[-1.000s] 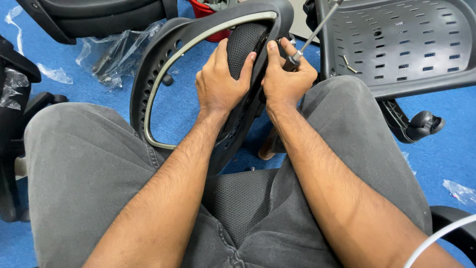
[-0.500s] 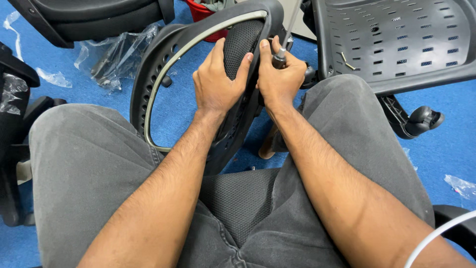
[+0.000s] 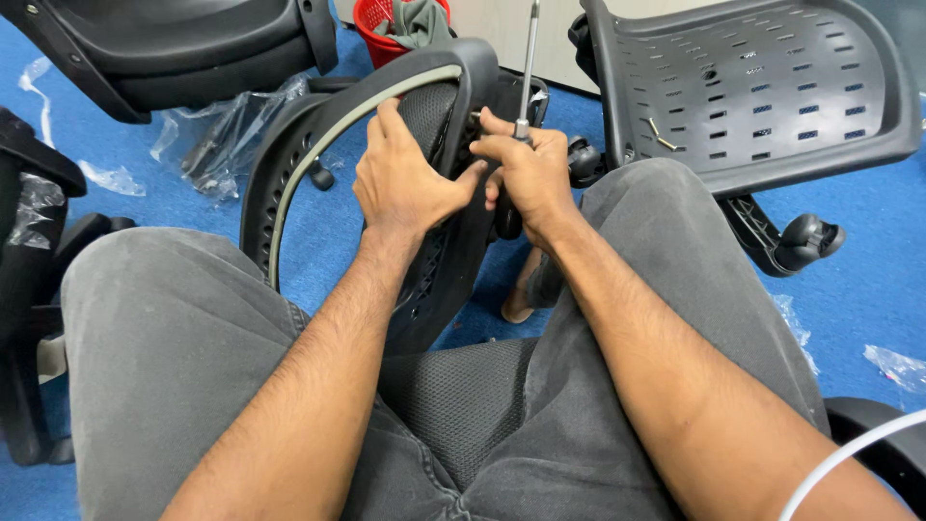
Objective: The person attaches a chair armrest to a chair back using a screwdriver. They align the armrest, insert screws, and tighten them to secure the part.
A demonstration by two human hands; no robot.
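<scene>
Blue carpet floor, plastic wrap scraps, left hand pressed flat gripping black chair backrest, right hand clenched around upright screwdriver, overturned seat pan beside.

– What lies on the blue carpet around the seated person?
– A perforated grey seat pan on castors at right, crumpled clear plastic wrap at left.
– And farther back?
– A red basket holding green cloth, beside another black chair part.
</scene>
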